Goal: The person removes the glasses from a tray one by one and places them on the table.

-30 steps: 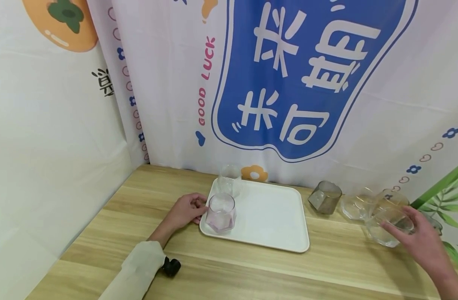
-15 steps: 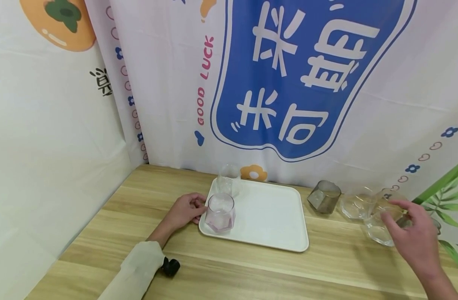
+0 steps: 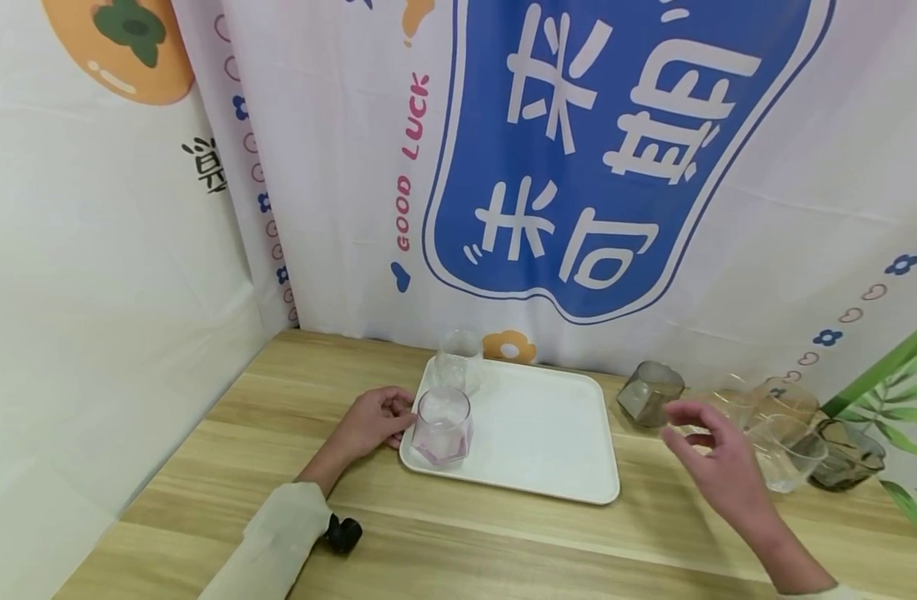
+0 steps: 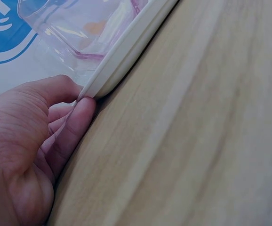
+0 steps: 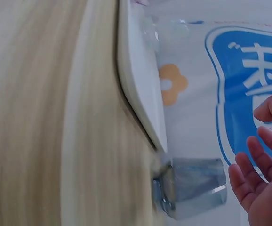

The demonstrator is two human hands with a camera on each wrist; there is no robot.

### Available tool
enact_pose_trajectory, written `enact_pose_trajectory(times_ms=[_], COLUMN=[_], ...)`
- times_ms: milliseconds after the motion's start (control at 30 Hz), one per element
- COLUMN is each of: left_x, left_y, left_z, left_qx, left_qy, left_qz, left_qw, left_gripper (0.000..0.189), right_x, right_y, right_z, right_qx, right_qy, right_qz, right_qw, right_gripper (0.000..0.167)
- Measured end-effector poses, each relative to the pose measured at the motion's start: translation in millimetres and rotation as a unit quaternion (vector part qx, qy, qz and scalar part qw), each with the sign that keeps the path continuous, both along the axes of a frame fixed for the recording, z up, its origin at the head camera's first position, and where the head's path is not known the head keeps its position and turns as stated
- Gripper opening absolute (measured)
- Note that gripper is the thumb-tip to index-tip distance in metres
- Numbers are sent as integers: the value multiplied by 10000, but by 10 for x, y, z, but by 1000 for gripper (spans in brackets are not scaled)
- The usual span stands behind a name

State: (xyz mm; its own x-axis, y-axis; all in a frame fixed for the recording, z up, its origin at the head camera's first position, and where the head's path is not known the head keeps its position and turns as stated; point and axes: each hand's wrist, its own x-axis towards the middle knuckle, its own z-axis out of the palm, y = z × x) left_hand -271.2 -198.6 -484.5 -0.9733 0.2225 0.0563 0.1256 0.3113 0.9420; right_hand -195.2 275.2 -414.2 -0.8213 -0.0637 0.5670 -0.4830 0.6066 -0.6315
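Note:
My left hand (image 3: pixel 372 422) pinches the left rim of a white tray (image 3: pixel 541 433) between thumb and fingers, plain in the left wrist view too (image 4: pixel 37 127). On the tray's left side stand a pink-tinted faceted glass (image 3: pixel 443 429) and, behind it, a clear glass (image 3: pixel 460 367). Fingers spread and holding nothing, my right hand (image 3: pixel 721 467) hovers over the wood tabletop. Nearest to it is a tilted grey smoky glass (image 3: pixel 650 396) just right of the tray. The right wrist view also has that grey glass (image 5: pixel 195 186) apart from the right hand (image 5: pixel 268 165).
Right of my right hand are a clear glass (image 3: pixel 789 458), a dark smoky glass (image 3: pixel 847 457) and an amber-tinted glass (image 3: pixel 784 402), close together. Another gold-rimmed glass is partly hidden by the hand. A printed curtain (image 3: pixel 338 208) hangs behind, with green leaves (image 3: pixel 904 417) far right.
My right hand has come away from the clear glass at the right and moved left towards the grey glass beside the tray. My left hand and the tray stay put.

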Motion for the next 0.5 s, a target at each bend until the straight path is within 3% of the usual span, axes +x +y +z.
enact_pose_trajectory(times_ms=[500], left_x=[-23], left_y=[20], left_z=[30], left_qx=[-128], left_qy=[-79], left_qz=[92], left_qw=[9998], left_gripper=[27], right_x=[-137], right_y=[-723], right_z=[-241], right_qx=[-311], right_qy=[-408], right_qz=[1061], right_qw=[9930], right_gripper=[33])
